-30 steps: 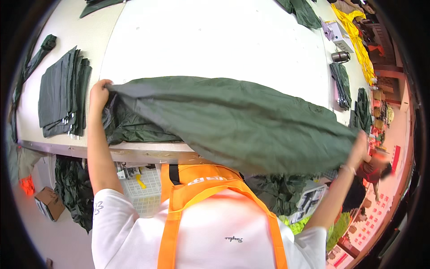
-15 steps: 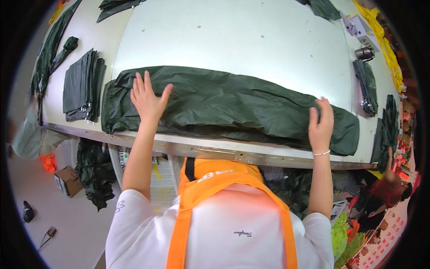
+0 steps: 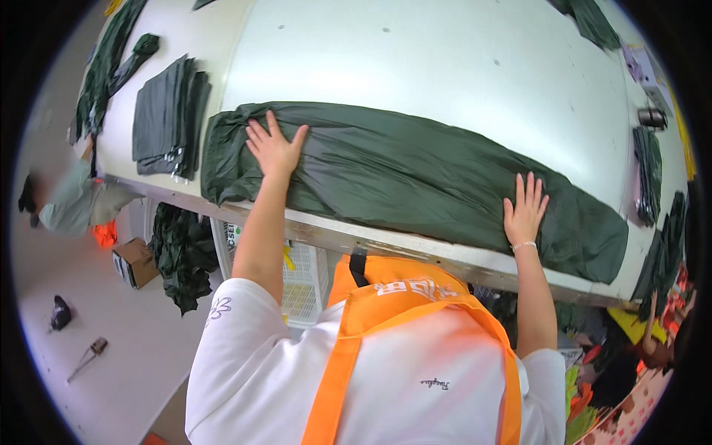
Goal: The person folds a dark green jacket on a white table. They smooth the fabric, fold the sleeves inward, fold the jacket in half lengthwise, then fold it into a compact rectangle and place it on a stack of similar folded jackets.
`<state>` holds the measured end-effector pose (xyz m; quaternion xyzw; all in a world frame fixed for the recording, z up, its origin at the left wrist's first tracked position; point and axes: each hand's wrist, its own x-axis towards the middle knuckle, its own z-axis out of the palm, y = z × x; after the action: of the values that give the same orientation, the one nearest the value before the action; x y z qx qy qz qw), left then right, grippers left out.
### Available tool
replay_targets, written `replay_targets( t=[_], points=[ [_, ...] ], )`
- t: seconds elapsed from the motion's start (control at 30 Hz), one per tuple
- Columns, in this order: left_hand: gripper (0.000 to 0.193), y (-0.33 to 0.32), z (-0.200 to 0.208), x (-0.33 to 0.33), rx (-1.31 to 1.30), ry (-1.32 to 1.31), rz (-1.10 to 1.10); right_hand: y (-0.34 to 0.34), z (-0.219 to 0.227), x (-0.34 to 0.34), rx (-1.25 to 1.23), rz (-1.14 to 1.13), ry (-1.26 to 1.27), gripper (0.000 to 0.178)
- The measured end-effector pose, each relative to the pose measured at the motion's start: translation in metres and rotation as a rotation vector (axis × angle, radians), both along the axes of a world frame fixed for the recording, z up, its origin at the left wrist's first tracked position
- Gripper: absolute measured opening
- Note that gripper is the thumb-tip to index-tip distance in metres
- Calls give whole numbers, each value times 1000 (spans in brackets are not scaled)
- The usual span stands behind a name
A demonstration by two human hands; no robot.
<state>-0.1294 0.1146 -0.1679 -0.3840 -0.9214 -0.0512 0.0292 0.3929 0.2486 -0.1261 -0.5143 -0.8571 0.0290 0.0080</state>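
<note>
Dark green, creased fabric lies in a long strip along the near edge of the white worktable, beside a stack of folded cloth. Palm down on it, the left hand rests near one end with fingers spread wide, the right hand toward the other with fingers parted.

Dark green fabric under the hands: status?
Left hand open, right hand open, both palm-down on dark green fabric. Fabric lies long, lightly wrinkled. Folded dark green stack near its left end.
</note>
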Motion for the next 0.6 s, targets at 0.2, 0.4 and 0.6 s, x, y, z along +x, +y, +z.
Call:
replay_targets(
  t=[0.2,0.4,0.6],
  points=[
    [68,-4,15,7,264,108,-65,8,49,29,217,-103,405,38],
    [69,-5,5,-1,278,34,54,-5,-3,29,102,-205,28,49],
    [83,-3,37,-10,259,160,-17,-8,13,58,134,-182,201,49]
  ],
)
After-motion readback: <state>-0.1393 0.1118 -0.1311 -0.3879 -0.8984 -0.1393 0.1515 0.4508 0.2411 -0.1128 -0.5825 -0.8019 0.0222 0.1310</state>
